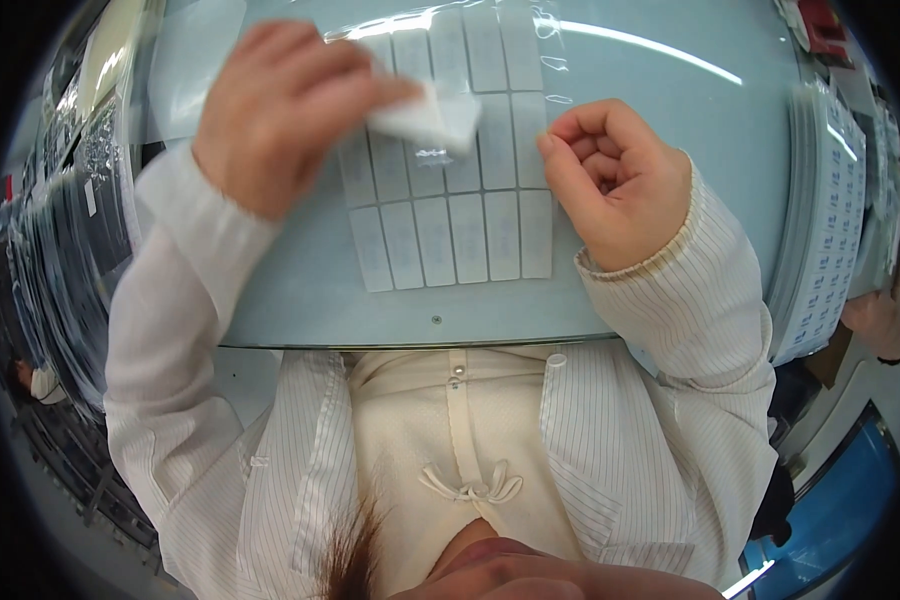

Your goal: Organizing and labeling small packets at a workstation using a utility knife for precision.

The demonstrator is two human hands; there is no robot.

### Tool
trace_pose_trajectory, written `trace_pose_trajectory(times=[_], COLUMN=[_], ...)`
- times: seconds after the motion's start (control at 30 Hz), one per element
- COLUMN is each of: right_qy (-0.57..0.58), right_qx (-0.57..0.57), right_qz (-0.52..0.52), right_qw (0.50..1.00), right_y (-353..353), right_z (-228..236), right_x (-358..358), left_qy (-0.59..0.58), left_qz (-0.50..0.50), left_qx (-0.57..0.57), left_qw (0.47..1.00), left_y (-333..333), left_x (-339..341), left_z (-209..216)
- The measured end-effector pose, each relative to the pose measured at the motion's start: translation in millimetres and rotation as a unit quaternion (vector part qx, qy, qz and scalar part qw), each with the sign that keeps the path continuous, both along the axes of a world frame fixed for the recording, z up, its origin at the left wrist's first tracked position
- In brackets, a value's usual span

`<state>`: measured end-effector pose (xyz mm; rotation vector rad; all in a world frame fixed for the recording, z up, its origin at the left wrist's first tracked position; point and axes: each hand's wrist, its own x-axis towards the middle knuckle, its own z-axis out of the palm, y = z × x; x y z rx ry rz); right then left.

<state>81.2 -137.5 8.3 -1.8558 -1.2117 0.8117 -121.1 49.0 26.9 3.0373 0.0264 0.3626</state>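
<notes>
A flat sheet of pale rectangular panels (468,238), set in rows, lies on the glass-topped table (320,318) in front of me. Clear film with a glossy, rippled edge (555,64) shows along its right side. My left hand (280,110), smeared by motion, is closed on a folded white cloth (428,118) over the middle of the panels. Glare and blur hide the cloth's exact shape and whether it touches the sheet. At the sheet's right edge, my right hand (620,185) pinches the film's rim between thumb and forefinger, the other fingers curled in.
Stacked printed sheets (820,215) stand to the right of the table. On the left is a tall pile of clear and dark plastic sheets (65,230). A screw head (436,320) shows near the table's front edge. A blue panel (840,510) is at the lower right.
</notes>
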Motion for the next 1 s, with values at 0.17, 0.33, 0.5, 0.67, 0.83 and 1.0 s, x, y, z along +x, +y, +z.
trace_pose_trajectory(times=[0.17,0.33,0.5,0.67,0.83,1.0], right_qy=[-0.02,-0.022,-0.03,-0.04,-0.059,-0.062], right_qx=[0.011,0.019,0.025,0.012,0.027,0.031], right_qz=[0.016,0.014,0.01,0.011,0.006,0.003], right_qw=[1.0,0.999,0.999,0.999,0.998,0.998], right_y=[1.3,0.1,0.9,0.6,2.0,2.1], right_z=[-2.7,-5.8,-8.4,-7.9,-9.5,-10.1], right_x=[2.2,3.5,5.1,5.6,5.7,5.4], left_qy=[-0.051,-0.02,0.053,0.046,0.007,0.012], left_qz=[-0.006,-0.007,-0.023,-0.055,-0.071,-0.069], left_qx=[0.038,0.02,-0.022,-0.08,-0.065,-0.063], left_qw=[0.998,1.0,0.998,0.994,0.995,0.996], left_y=[37.0,7.2,-62.2,-102.8,-88.6,-94.2], left_x=[17.4,-5.0,-31.0,-18.7,14.9,20.6], left_z=[-6.7,-0.3,17.2,18.8,5.1,8.6])
